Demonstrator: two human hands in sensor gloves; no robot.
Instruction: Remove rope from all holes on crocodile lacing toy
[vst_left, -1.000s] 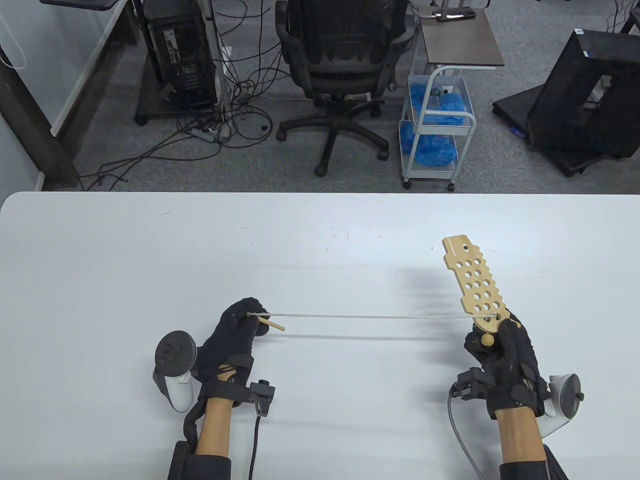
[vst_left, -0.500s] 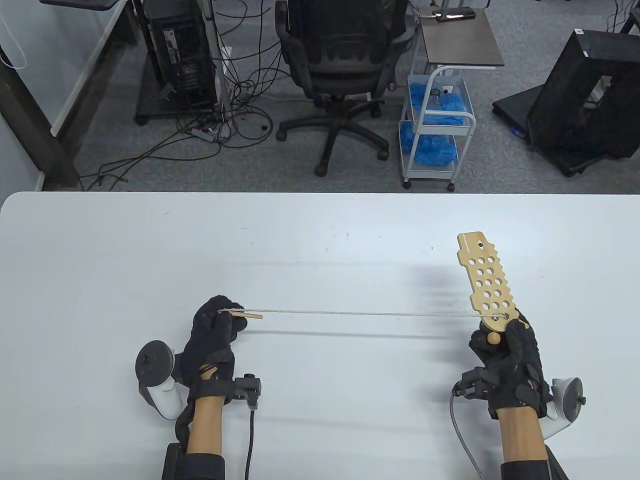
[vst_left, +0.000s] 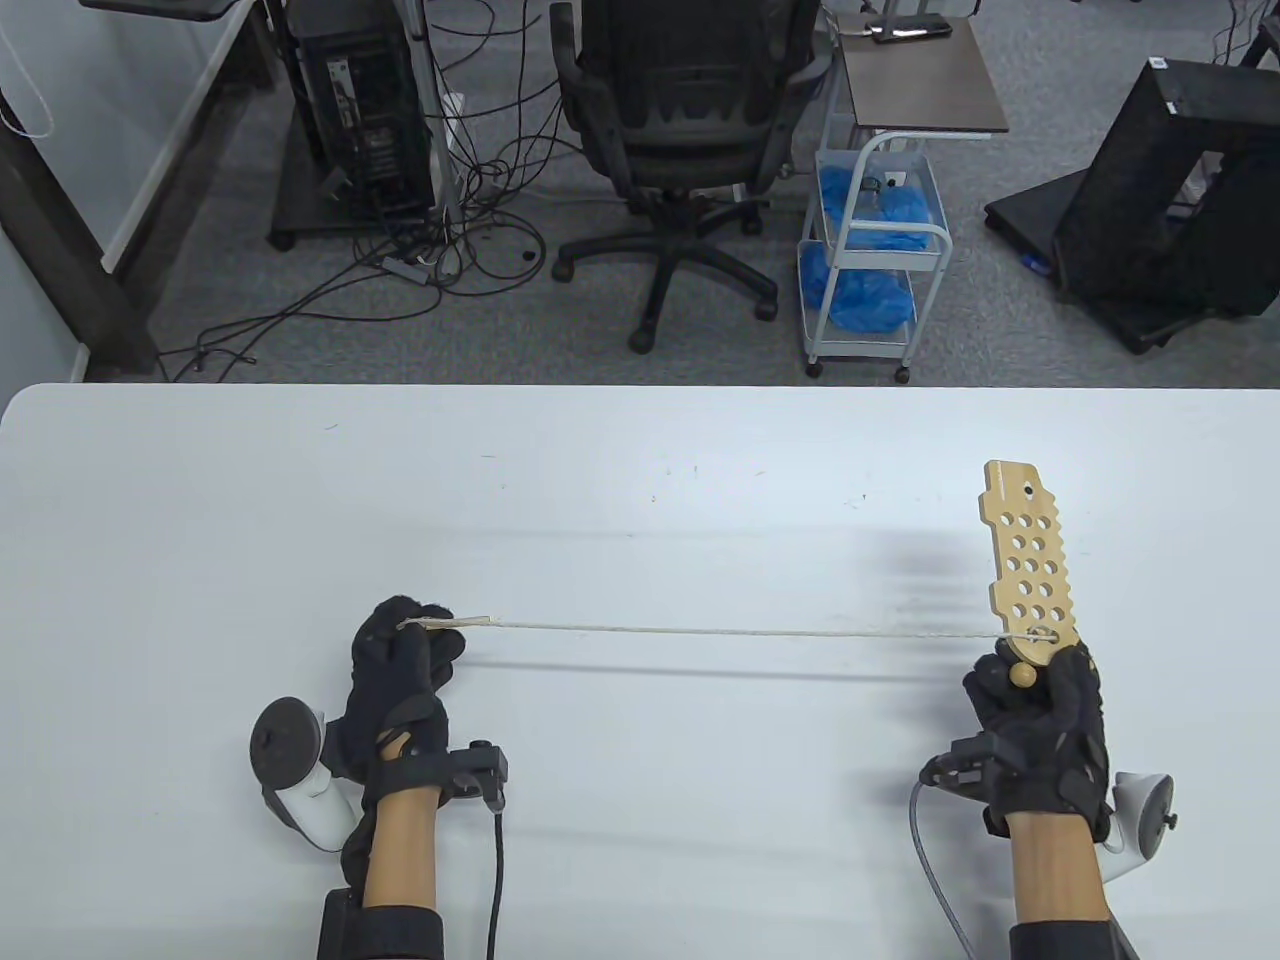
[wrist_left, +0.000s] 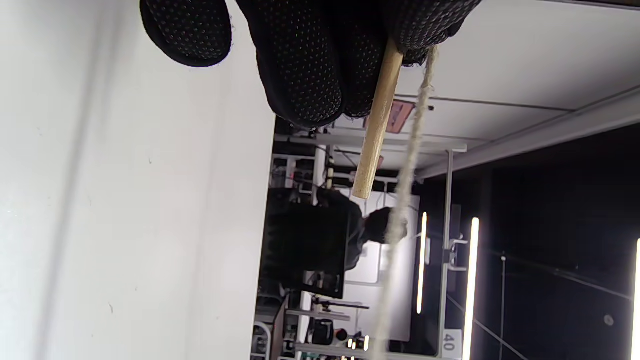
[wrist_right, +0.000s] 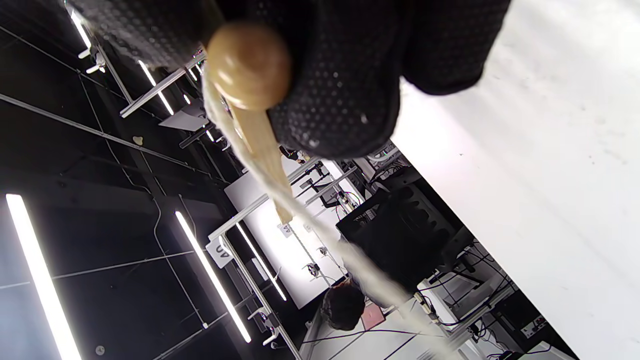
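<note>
Table view: the left hand (vst_left: 400, 650) is curled round the wooden needle (vst_left: 462, 622) at the free end of the rope (vst_left: 740, 631), its fingers closed on it above the white surface (vst_left: 640, 480). From that hand the rope runs taut and nearly level across to the right hand (vst_left: 1040, 710), well apart from it. The right hand grips the lower end of the crocodile lacing toy (vst_left: 1028, 560), a pale wooden board full of round holes that rises up and away from the fingers. The rope passes through a hole just above the right hand's fingertips, and a round wooden bead (vst_left: 1022, 675) sits against the fingers just below that hole.

Left wrist view: the left hand's gloved fingers (wrist_left: 305, 60) pinch the needle (wrist_left: 375, 130), which sticks out beyond them, with the rope (wrist_left: 407, 165) hanging just beside it. The surface (wrist_left: 125, 200) lies off to one side.

Right wrist view: the right hand's fingers (wrist_right: 350, 75) wrap the toy's edge (wrist_right: 262, 150), with the bead (wrist_right: 248, 65) pressed against them and the rope (wrist_right: 310, 220) leading away.
</note>
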